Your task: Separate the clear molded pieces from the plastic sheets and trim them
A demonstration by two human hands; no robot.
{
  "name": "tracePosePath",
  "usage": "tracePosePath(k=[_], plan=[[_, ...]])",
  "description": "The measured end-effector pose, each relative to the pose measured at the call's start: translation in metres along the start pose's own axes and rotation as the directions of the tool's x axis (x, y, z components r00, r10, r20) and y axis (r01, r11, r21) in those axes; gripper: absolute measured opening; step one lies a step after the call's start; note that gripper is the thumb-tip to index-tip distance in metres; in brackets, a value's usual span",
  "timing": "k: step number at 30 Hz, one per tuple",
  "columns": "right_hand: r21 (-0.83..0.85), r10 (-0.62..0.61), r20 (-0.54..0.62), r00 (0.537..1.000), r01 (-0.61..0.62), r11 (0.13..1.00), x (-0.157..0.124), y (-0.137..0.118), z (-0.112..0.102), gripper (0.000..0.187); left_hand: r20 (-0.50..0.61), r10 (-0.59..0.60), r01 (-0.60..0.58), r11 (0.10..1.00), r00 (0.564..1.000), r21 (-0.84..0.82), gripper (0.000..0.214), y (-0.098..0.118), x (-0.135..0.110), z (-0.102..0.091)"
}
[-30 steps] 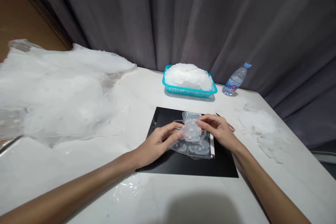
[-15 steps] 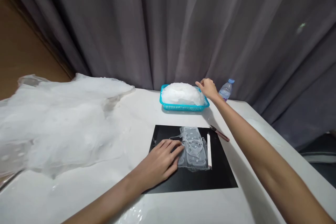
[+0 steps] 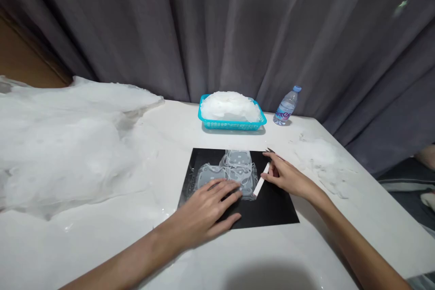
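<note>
My left hand [image 3: 212, 208] lies flat, fingers spread, on thin see-through plastic pieces [image 3: 239, 174] with dotted grey panels and stringy edges. They rest on a black mat [image 3: 268, 210]. At the mat's right side, my right hand [image 3: 283, 174] pinches the upper end of a slim white stick-like tool [image 3: 261, 183], which lies slanted beside the plastic. Its upper tip is hidden by the fingers. Just beyond that hand, the dark pointed tips of a cutter-like tool [image 3: 270, 150] show; its handles are mostly covered.
A blue basket [image 3: 234, 124] heaped with white filmy material [image 3: 229, 104] stands at the back. A water bottle [image 3: 286, 106] is right of it. Crumpled white sheeting [image 3: 68, 145] covers the table's left side; white scraps [image 3: 319, 158] lie right. A grey curtain [image 3: 217, 31] hangs behind.
My right hand has come down from beside the basket to the white tool, which is now slanted. My left hand stays on the plastic, showing another panel. The view has shifted slightly.
</note>
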State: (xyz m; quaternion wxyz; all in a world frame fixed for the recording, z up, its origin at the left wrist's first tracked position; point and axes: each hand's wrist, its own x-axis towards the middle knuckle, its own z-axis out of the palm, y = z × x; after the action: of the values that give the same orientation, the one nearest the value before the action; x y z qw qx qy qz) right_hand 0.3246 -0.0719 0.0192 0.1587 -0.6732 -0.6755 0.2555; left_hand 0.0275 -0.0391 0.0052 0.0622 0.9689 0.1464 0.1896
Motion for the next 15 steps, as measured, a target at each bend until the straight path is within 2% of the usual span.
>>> tracePosePath(k=[4, 7, 12, 15], plan=[[-0.049, 0.015, -0.021, 1.000, -0.016, 0.999, 0.004, 0.000, 0.002, 0.043, 0.097, -0.174, 0.182, 0.979, 0.980, -0.087, 0.055, -0.001, 0.005, -0.002], [-0.118, 0.040, -0.053, 0.998, -0.046, 0.992, 0.002, -0.003, 0.006, 0.050, 0.124, -0.268, 0.282, 0.952, 0.955, -0.118, 0.058, -0.012, 0.015, -0.004], [-0.197, 0.059, -0.017, 0.998, -0.061, 0.979, -0.006, -0.016, 0.009, 0.060, 0.074, -0.351, 0.358, 0.923, 0.933, -0.139, 0.054, -0.055, 0.040, -0.002], [-0.243, 0.075, -0.020, 0.997, -0.078, 0.967, -0.009, -0.022, 0.008, 0.068, 0.016, -0.390, 0.387, 0.909, 0.921, -0.154, 0.041, -0.074, 0.051, 0.002]])
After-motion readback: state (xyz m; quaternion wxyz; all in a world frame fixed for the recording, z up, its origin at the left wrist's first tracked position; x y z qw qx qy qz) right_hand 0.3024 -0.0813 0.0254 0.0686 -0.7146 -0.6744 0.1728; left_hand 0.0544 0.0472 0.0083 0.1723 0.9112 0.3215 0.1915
